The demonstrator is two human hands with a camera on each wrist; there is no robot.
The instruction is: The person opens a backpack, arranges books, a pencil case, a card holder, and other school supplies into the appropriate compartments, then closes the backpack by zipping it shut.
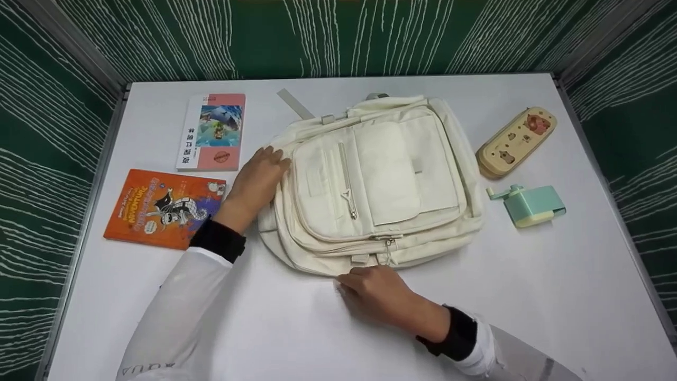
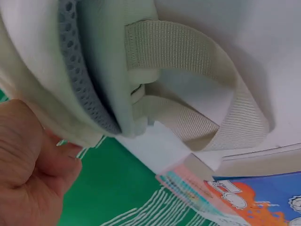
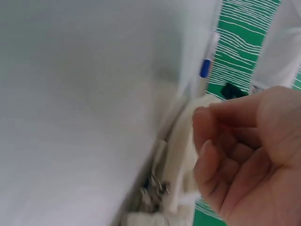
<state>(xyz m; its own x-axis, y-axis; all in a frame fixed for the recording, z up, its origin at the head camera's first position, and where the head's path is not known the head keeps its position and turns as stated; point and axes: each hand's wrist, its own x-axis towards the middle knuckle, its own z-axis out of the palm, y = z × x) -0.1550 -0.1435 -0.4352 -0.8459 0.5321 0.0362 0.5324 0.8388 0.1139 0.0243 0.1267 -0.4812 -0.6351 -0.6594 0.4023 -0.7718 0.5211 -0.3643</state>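
A cream backpack (image 1: 391, 174) lies front side up on the white table, its zips and front flap showing. At its left side my left hand (image 1: 262, 177) grips the edge with curled fingers; in the left wrist view that hand (image 2: 33, 160) is at the pale fabric, fingertips partly hidden. A webbing strap (image 2: 188, 47) loops out beside it. My right hand (image 1: 378, 293) is by the bag's near edge, below the zip pulls (image 1: 390, 244). In the right wrist view this hand (image 3: 249, 155) has loosely curled fingers, with nothing seen between them.
Left of the bag lie a pink-and-white book (image 1: 214, 132) and an orange comic book (image 1: 153, 206). To its right are a beige pencil case (image 1: 515, 143) and a mint-green crank pencil sharpener (image 1: 537, 206). A grey strap end (image 1: 294, 103) sticks out behind the bag.
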